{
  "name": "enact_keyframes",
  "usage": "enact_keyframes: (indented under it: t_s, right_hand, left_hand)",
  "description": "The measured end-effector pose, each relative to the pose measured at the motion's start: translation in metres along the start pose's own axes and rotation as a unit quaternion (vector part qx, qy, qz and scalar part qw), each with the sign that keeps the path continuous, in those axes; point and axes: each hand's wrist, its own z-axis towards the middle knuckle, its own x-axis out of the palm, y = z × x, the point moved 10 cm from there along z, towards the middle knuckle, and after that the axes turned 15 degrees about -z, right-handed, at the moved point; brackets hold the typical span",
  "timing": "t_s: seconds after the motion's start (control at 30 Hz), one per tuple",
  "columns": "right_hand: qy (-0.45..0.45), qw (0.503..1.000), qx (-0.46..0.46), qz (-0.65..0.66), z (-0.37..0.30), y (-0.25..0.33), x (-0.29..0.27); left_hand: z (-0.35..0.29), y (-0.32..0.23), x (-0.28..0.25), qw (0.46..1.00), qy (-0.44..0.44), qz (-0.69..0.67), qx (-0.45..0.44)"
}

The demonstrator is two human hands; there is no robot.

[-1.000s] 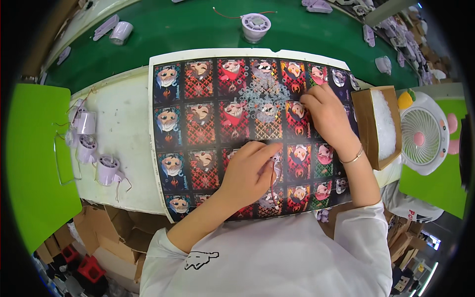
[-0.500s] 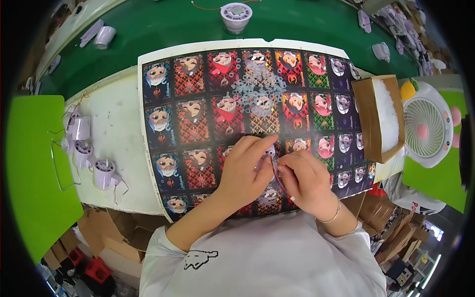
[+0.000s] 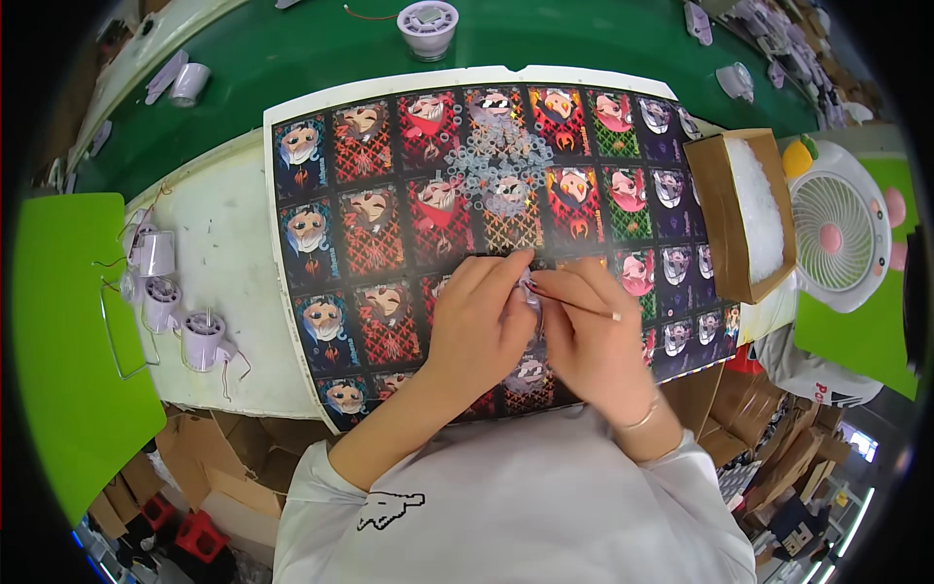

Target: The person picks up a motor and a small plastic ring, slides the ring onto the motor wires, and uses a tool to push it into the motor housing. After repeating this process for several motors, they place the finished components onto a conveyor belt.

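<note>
A small pale lilac plastic part (image 3: pixel 529 289) sits between my hands over the printed sheet, mostly covered by fingers. My left hand (image 3: pixel 475 326) is closed on it, thumb and forefinger at its far end. Thin red and black wires (image 3: pixel 576 305) run from the part across the fingers of my right hand (image 3: pixel 601 341), ending in a small pale connector (image 3: pixel 615 316). The right hand's fingers are pinched on the wires close to the part; its fingertips are partly hidden. Just beyond both hands lies a pile of small clear rings (image 3: pixel 501 161).
Cartoon-printed sheet (image 3: pixel 365 248) covers the worktable. At right stand a cardboard box (image 3: pixel 718 219) with white filling and a white fan (image 3: pixel 837 238). Lilac motor housings with wires (image 3: pixel 202 343) line the left. Behind, a green belt (image 3: pixel 321 54) carries a round lilac housing (image 3: pixel 428 41).
The wires, which hung down between my hands, now lie across the right hand's fingers. My right hand has turned and moved in against the part. The housing on the green belt has shifted left.
</note>
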Motion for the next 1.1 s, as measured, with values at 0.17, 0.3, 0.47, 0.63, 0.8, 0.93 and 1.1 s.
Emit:
enact_keyframes:
  t_s: [0.17, 0.3, 0.47, 0.63, 0.8, 0.93, 1.1]
  right_hand:
    - [0.161, 0.962, -0.198, -0.1, 0.04, 0.021, -0.003]
    - [0.221, 0.93, -0.258, -0.141, 0.044, 0.029, 0.007]
    - [0.218, 0.95, -0.21, -0.072, 0.038, 0.007, 0.002]
    - [0.067, 0.982, 0.052, -0.171, 0.01, -0.098, -0.015]
    - [-0.022, 0.978, 0.081, -0.193, -0.01, -0.105, -0.016]
    - [-0.007, 0.994, 0.021, -0.106, 0.013, -0.077, 0.001]
    - [-0.003, 0.996, -0.023, -0.09, 0.053, -0.068, 0.028]
  left_hand:
    - [-0.002, -0.003, -0.004, 1.0, -0.01, 0.002, 0.025]
    - [-0.002, -0.003, -0.003, 0.999, -0.022, -0.017, 0.018]
    - [-0.003, 0.0, -0.004, 0.999, -0.004, -0.033, -0.008]
    - [-0.006, 0.005, -0.003, 0.994, 0.032, -0.087, -0.051]
    - [-0.032, 0.04, -0.01, 0.897, -0.1, -0.366, -0.227]
    - [-0.039, 0.042, -0.03, 0.843, -0.182, -0.468, -0.194]
    - [-0.044, -0.009, -0.041, 0.914, -0.117, -0.389, 0.007]
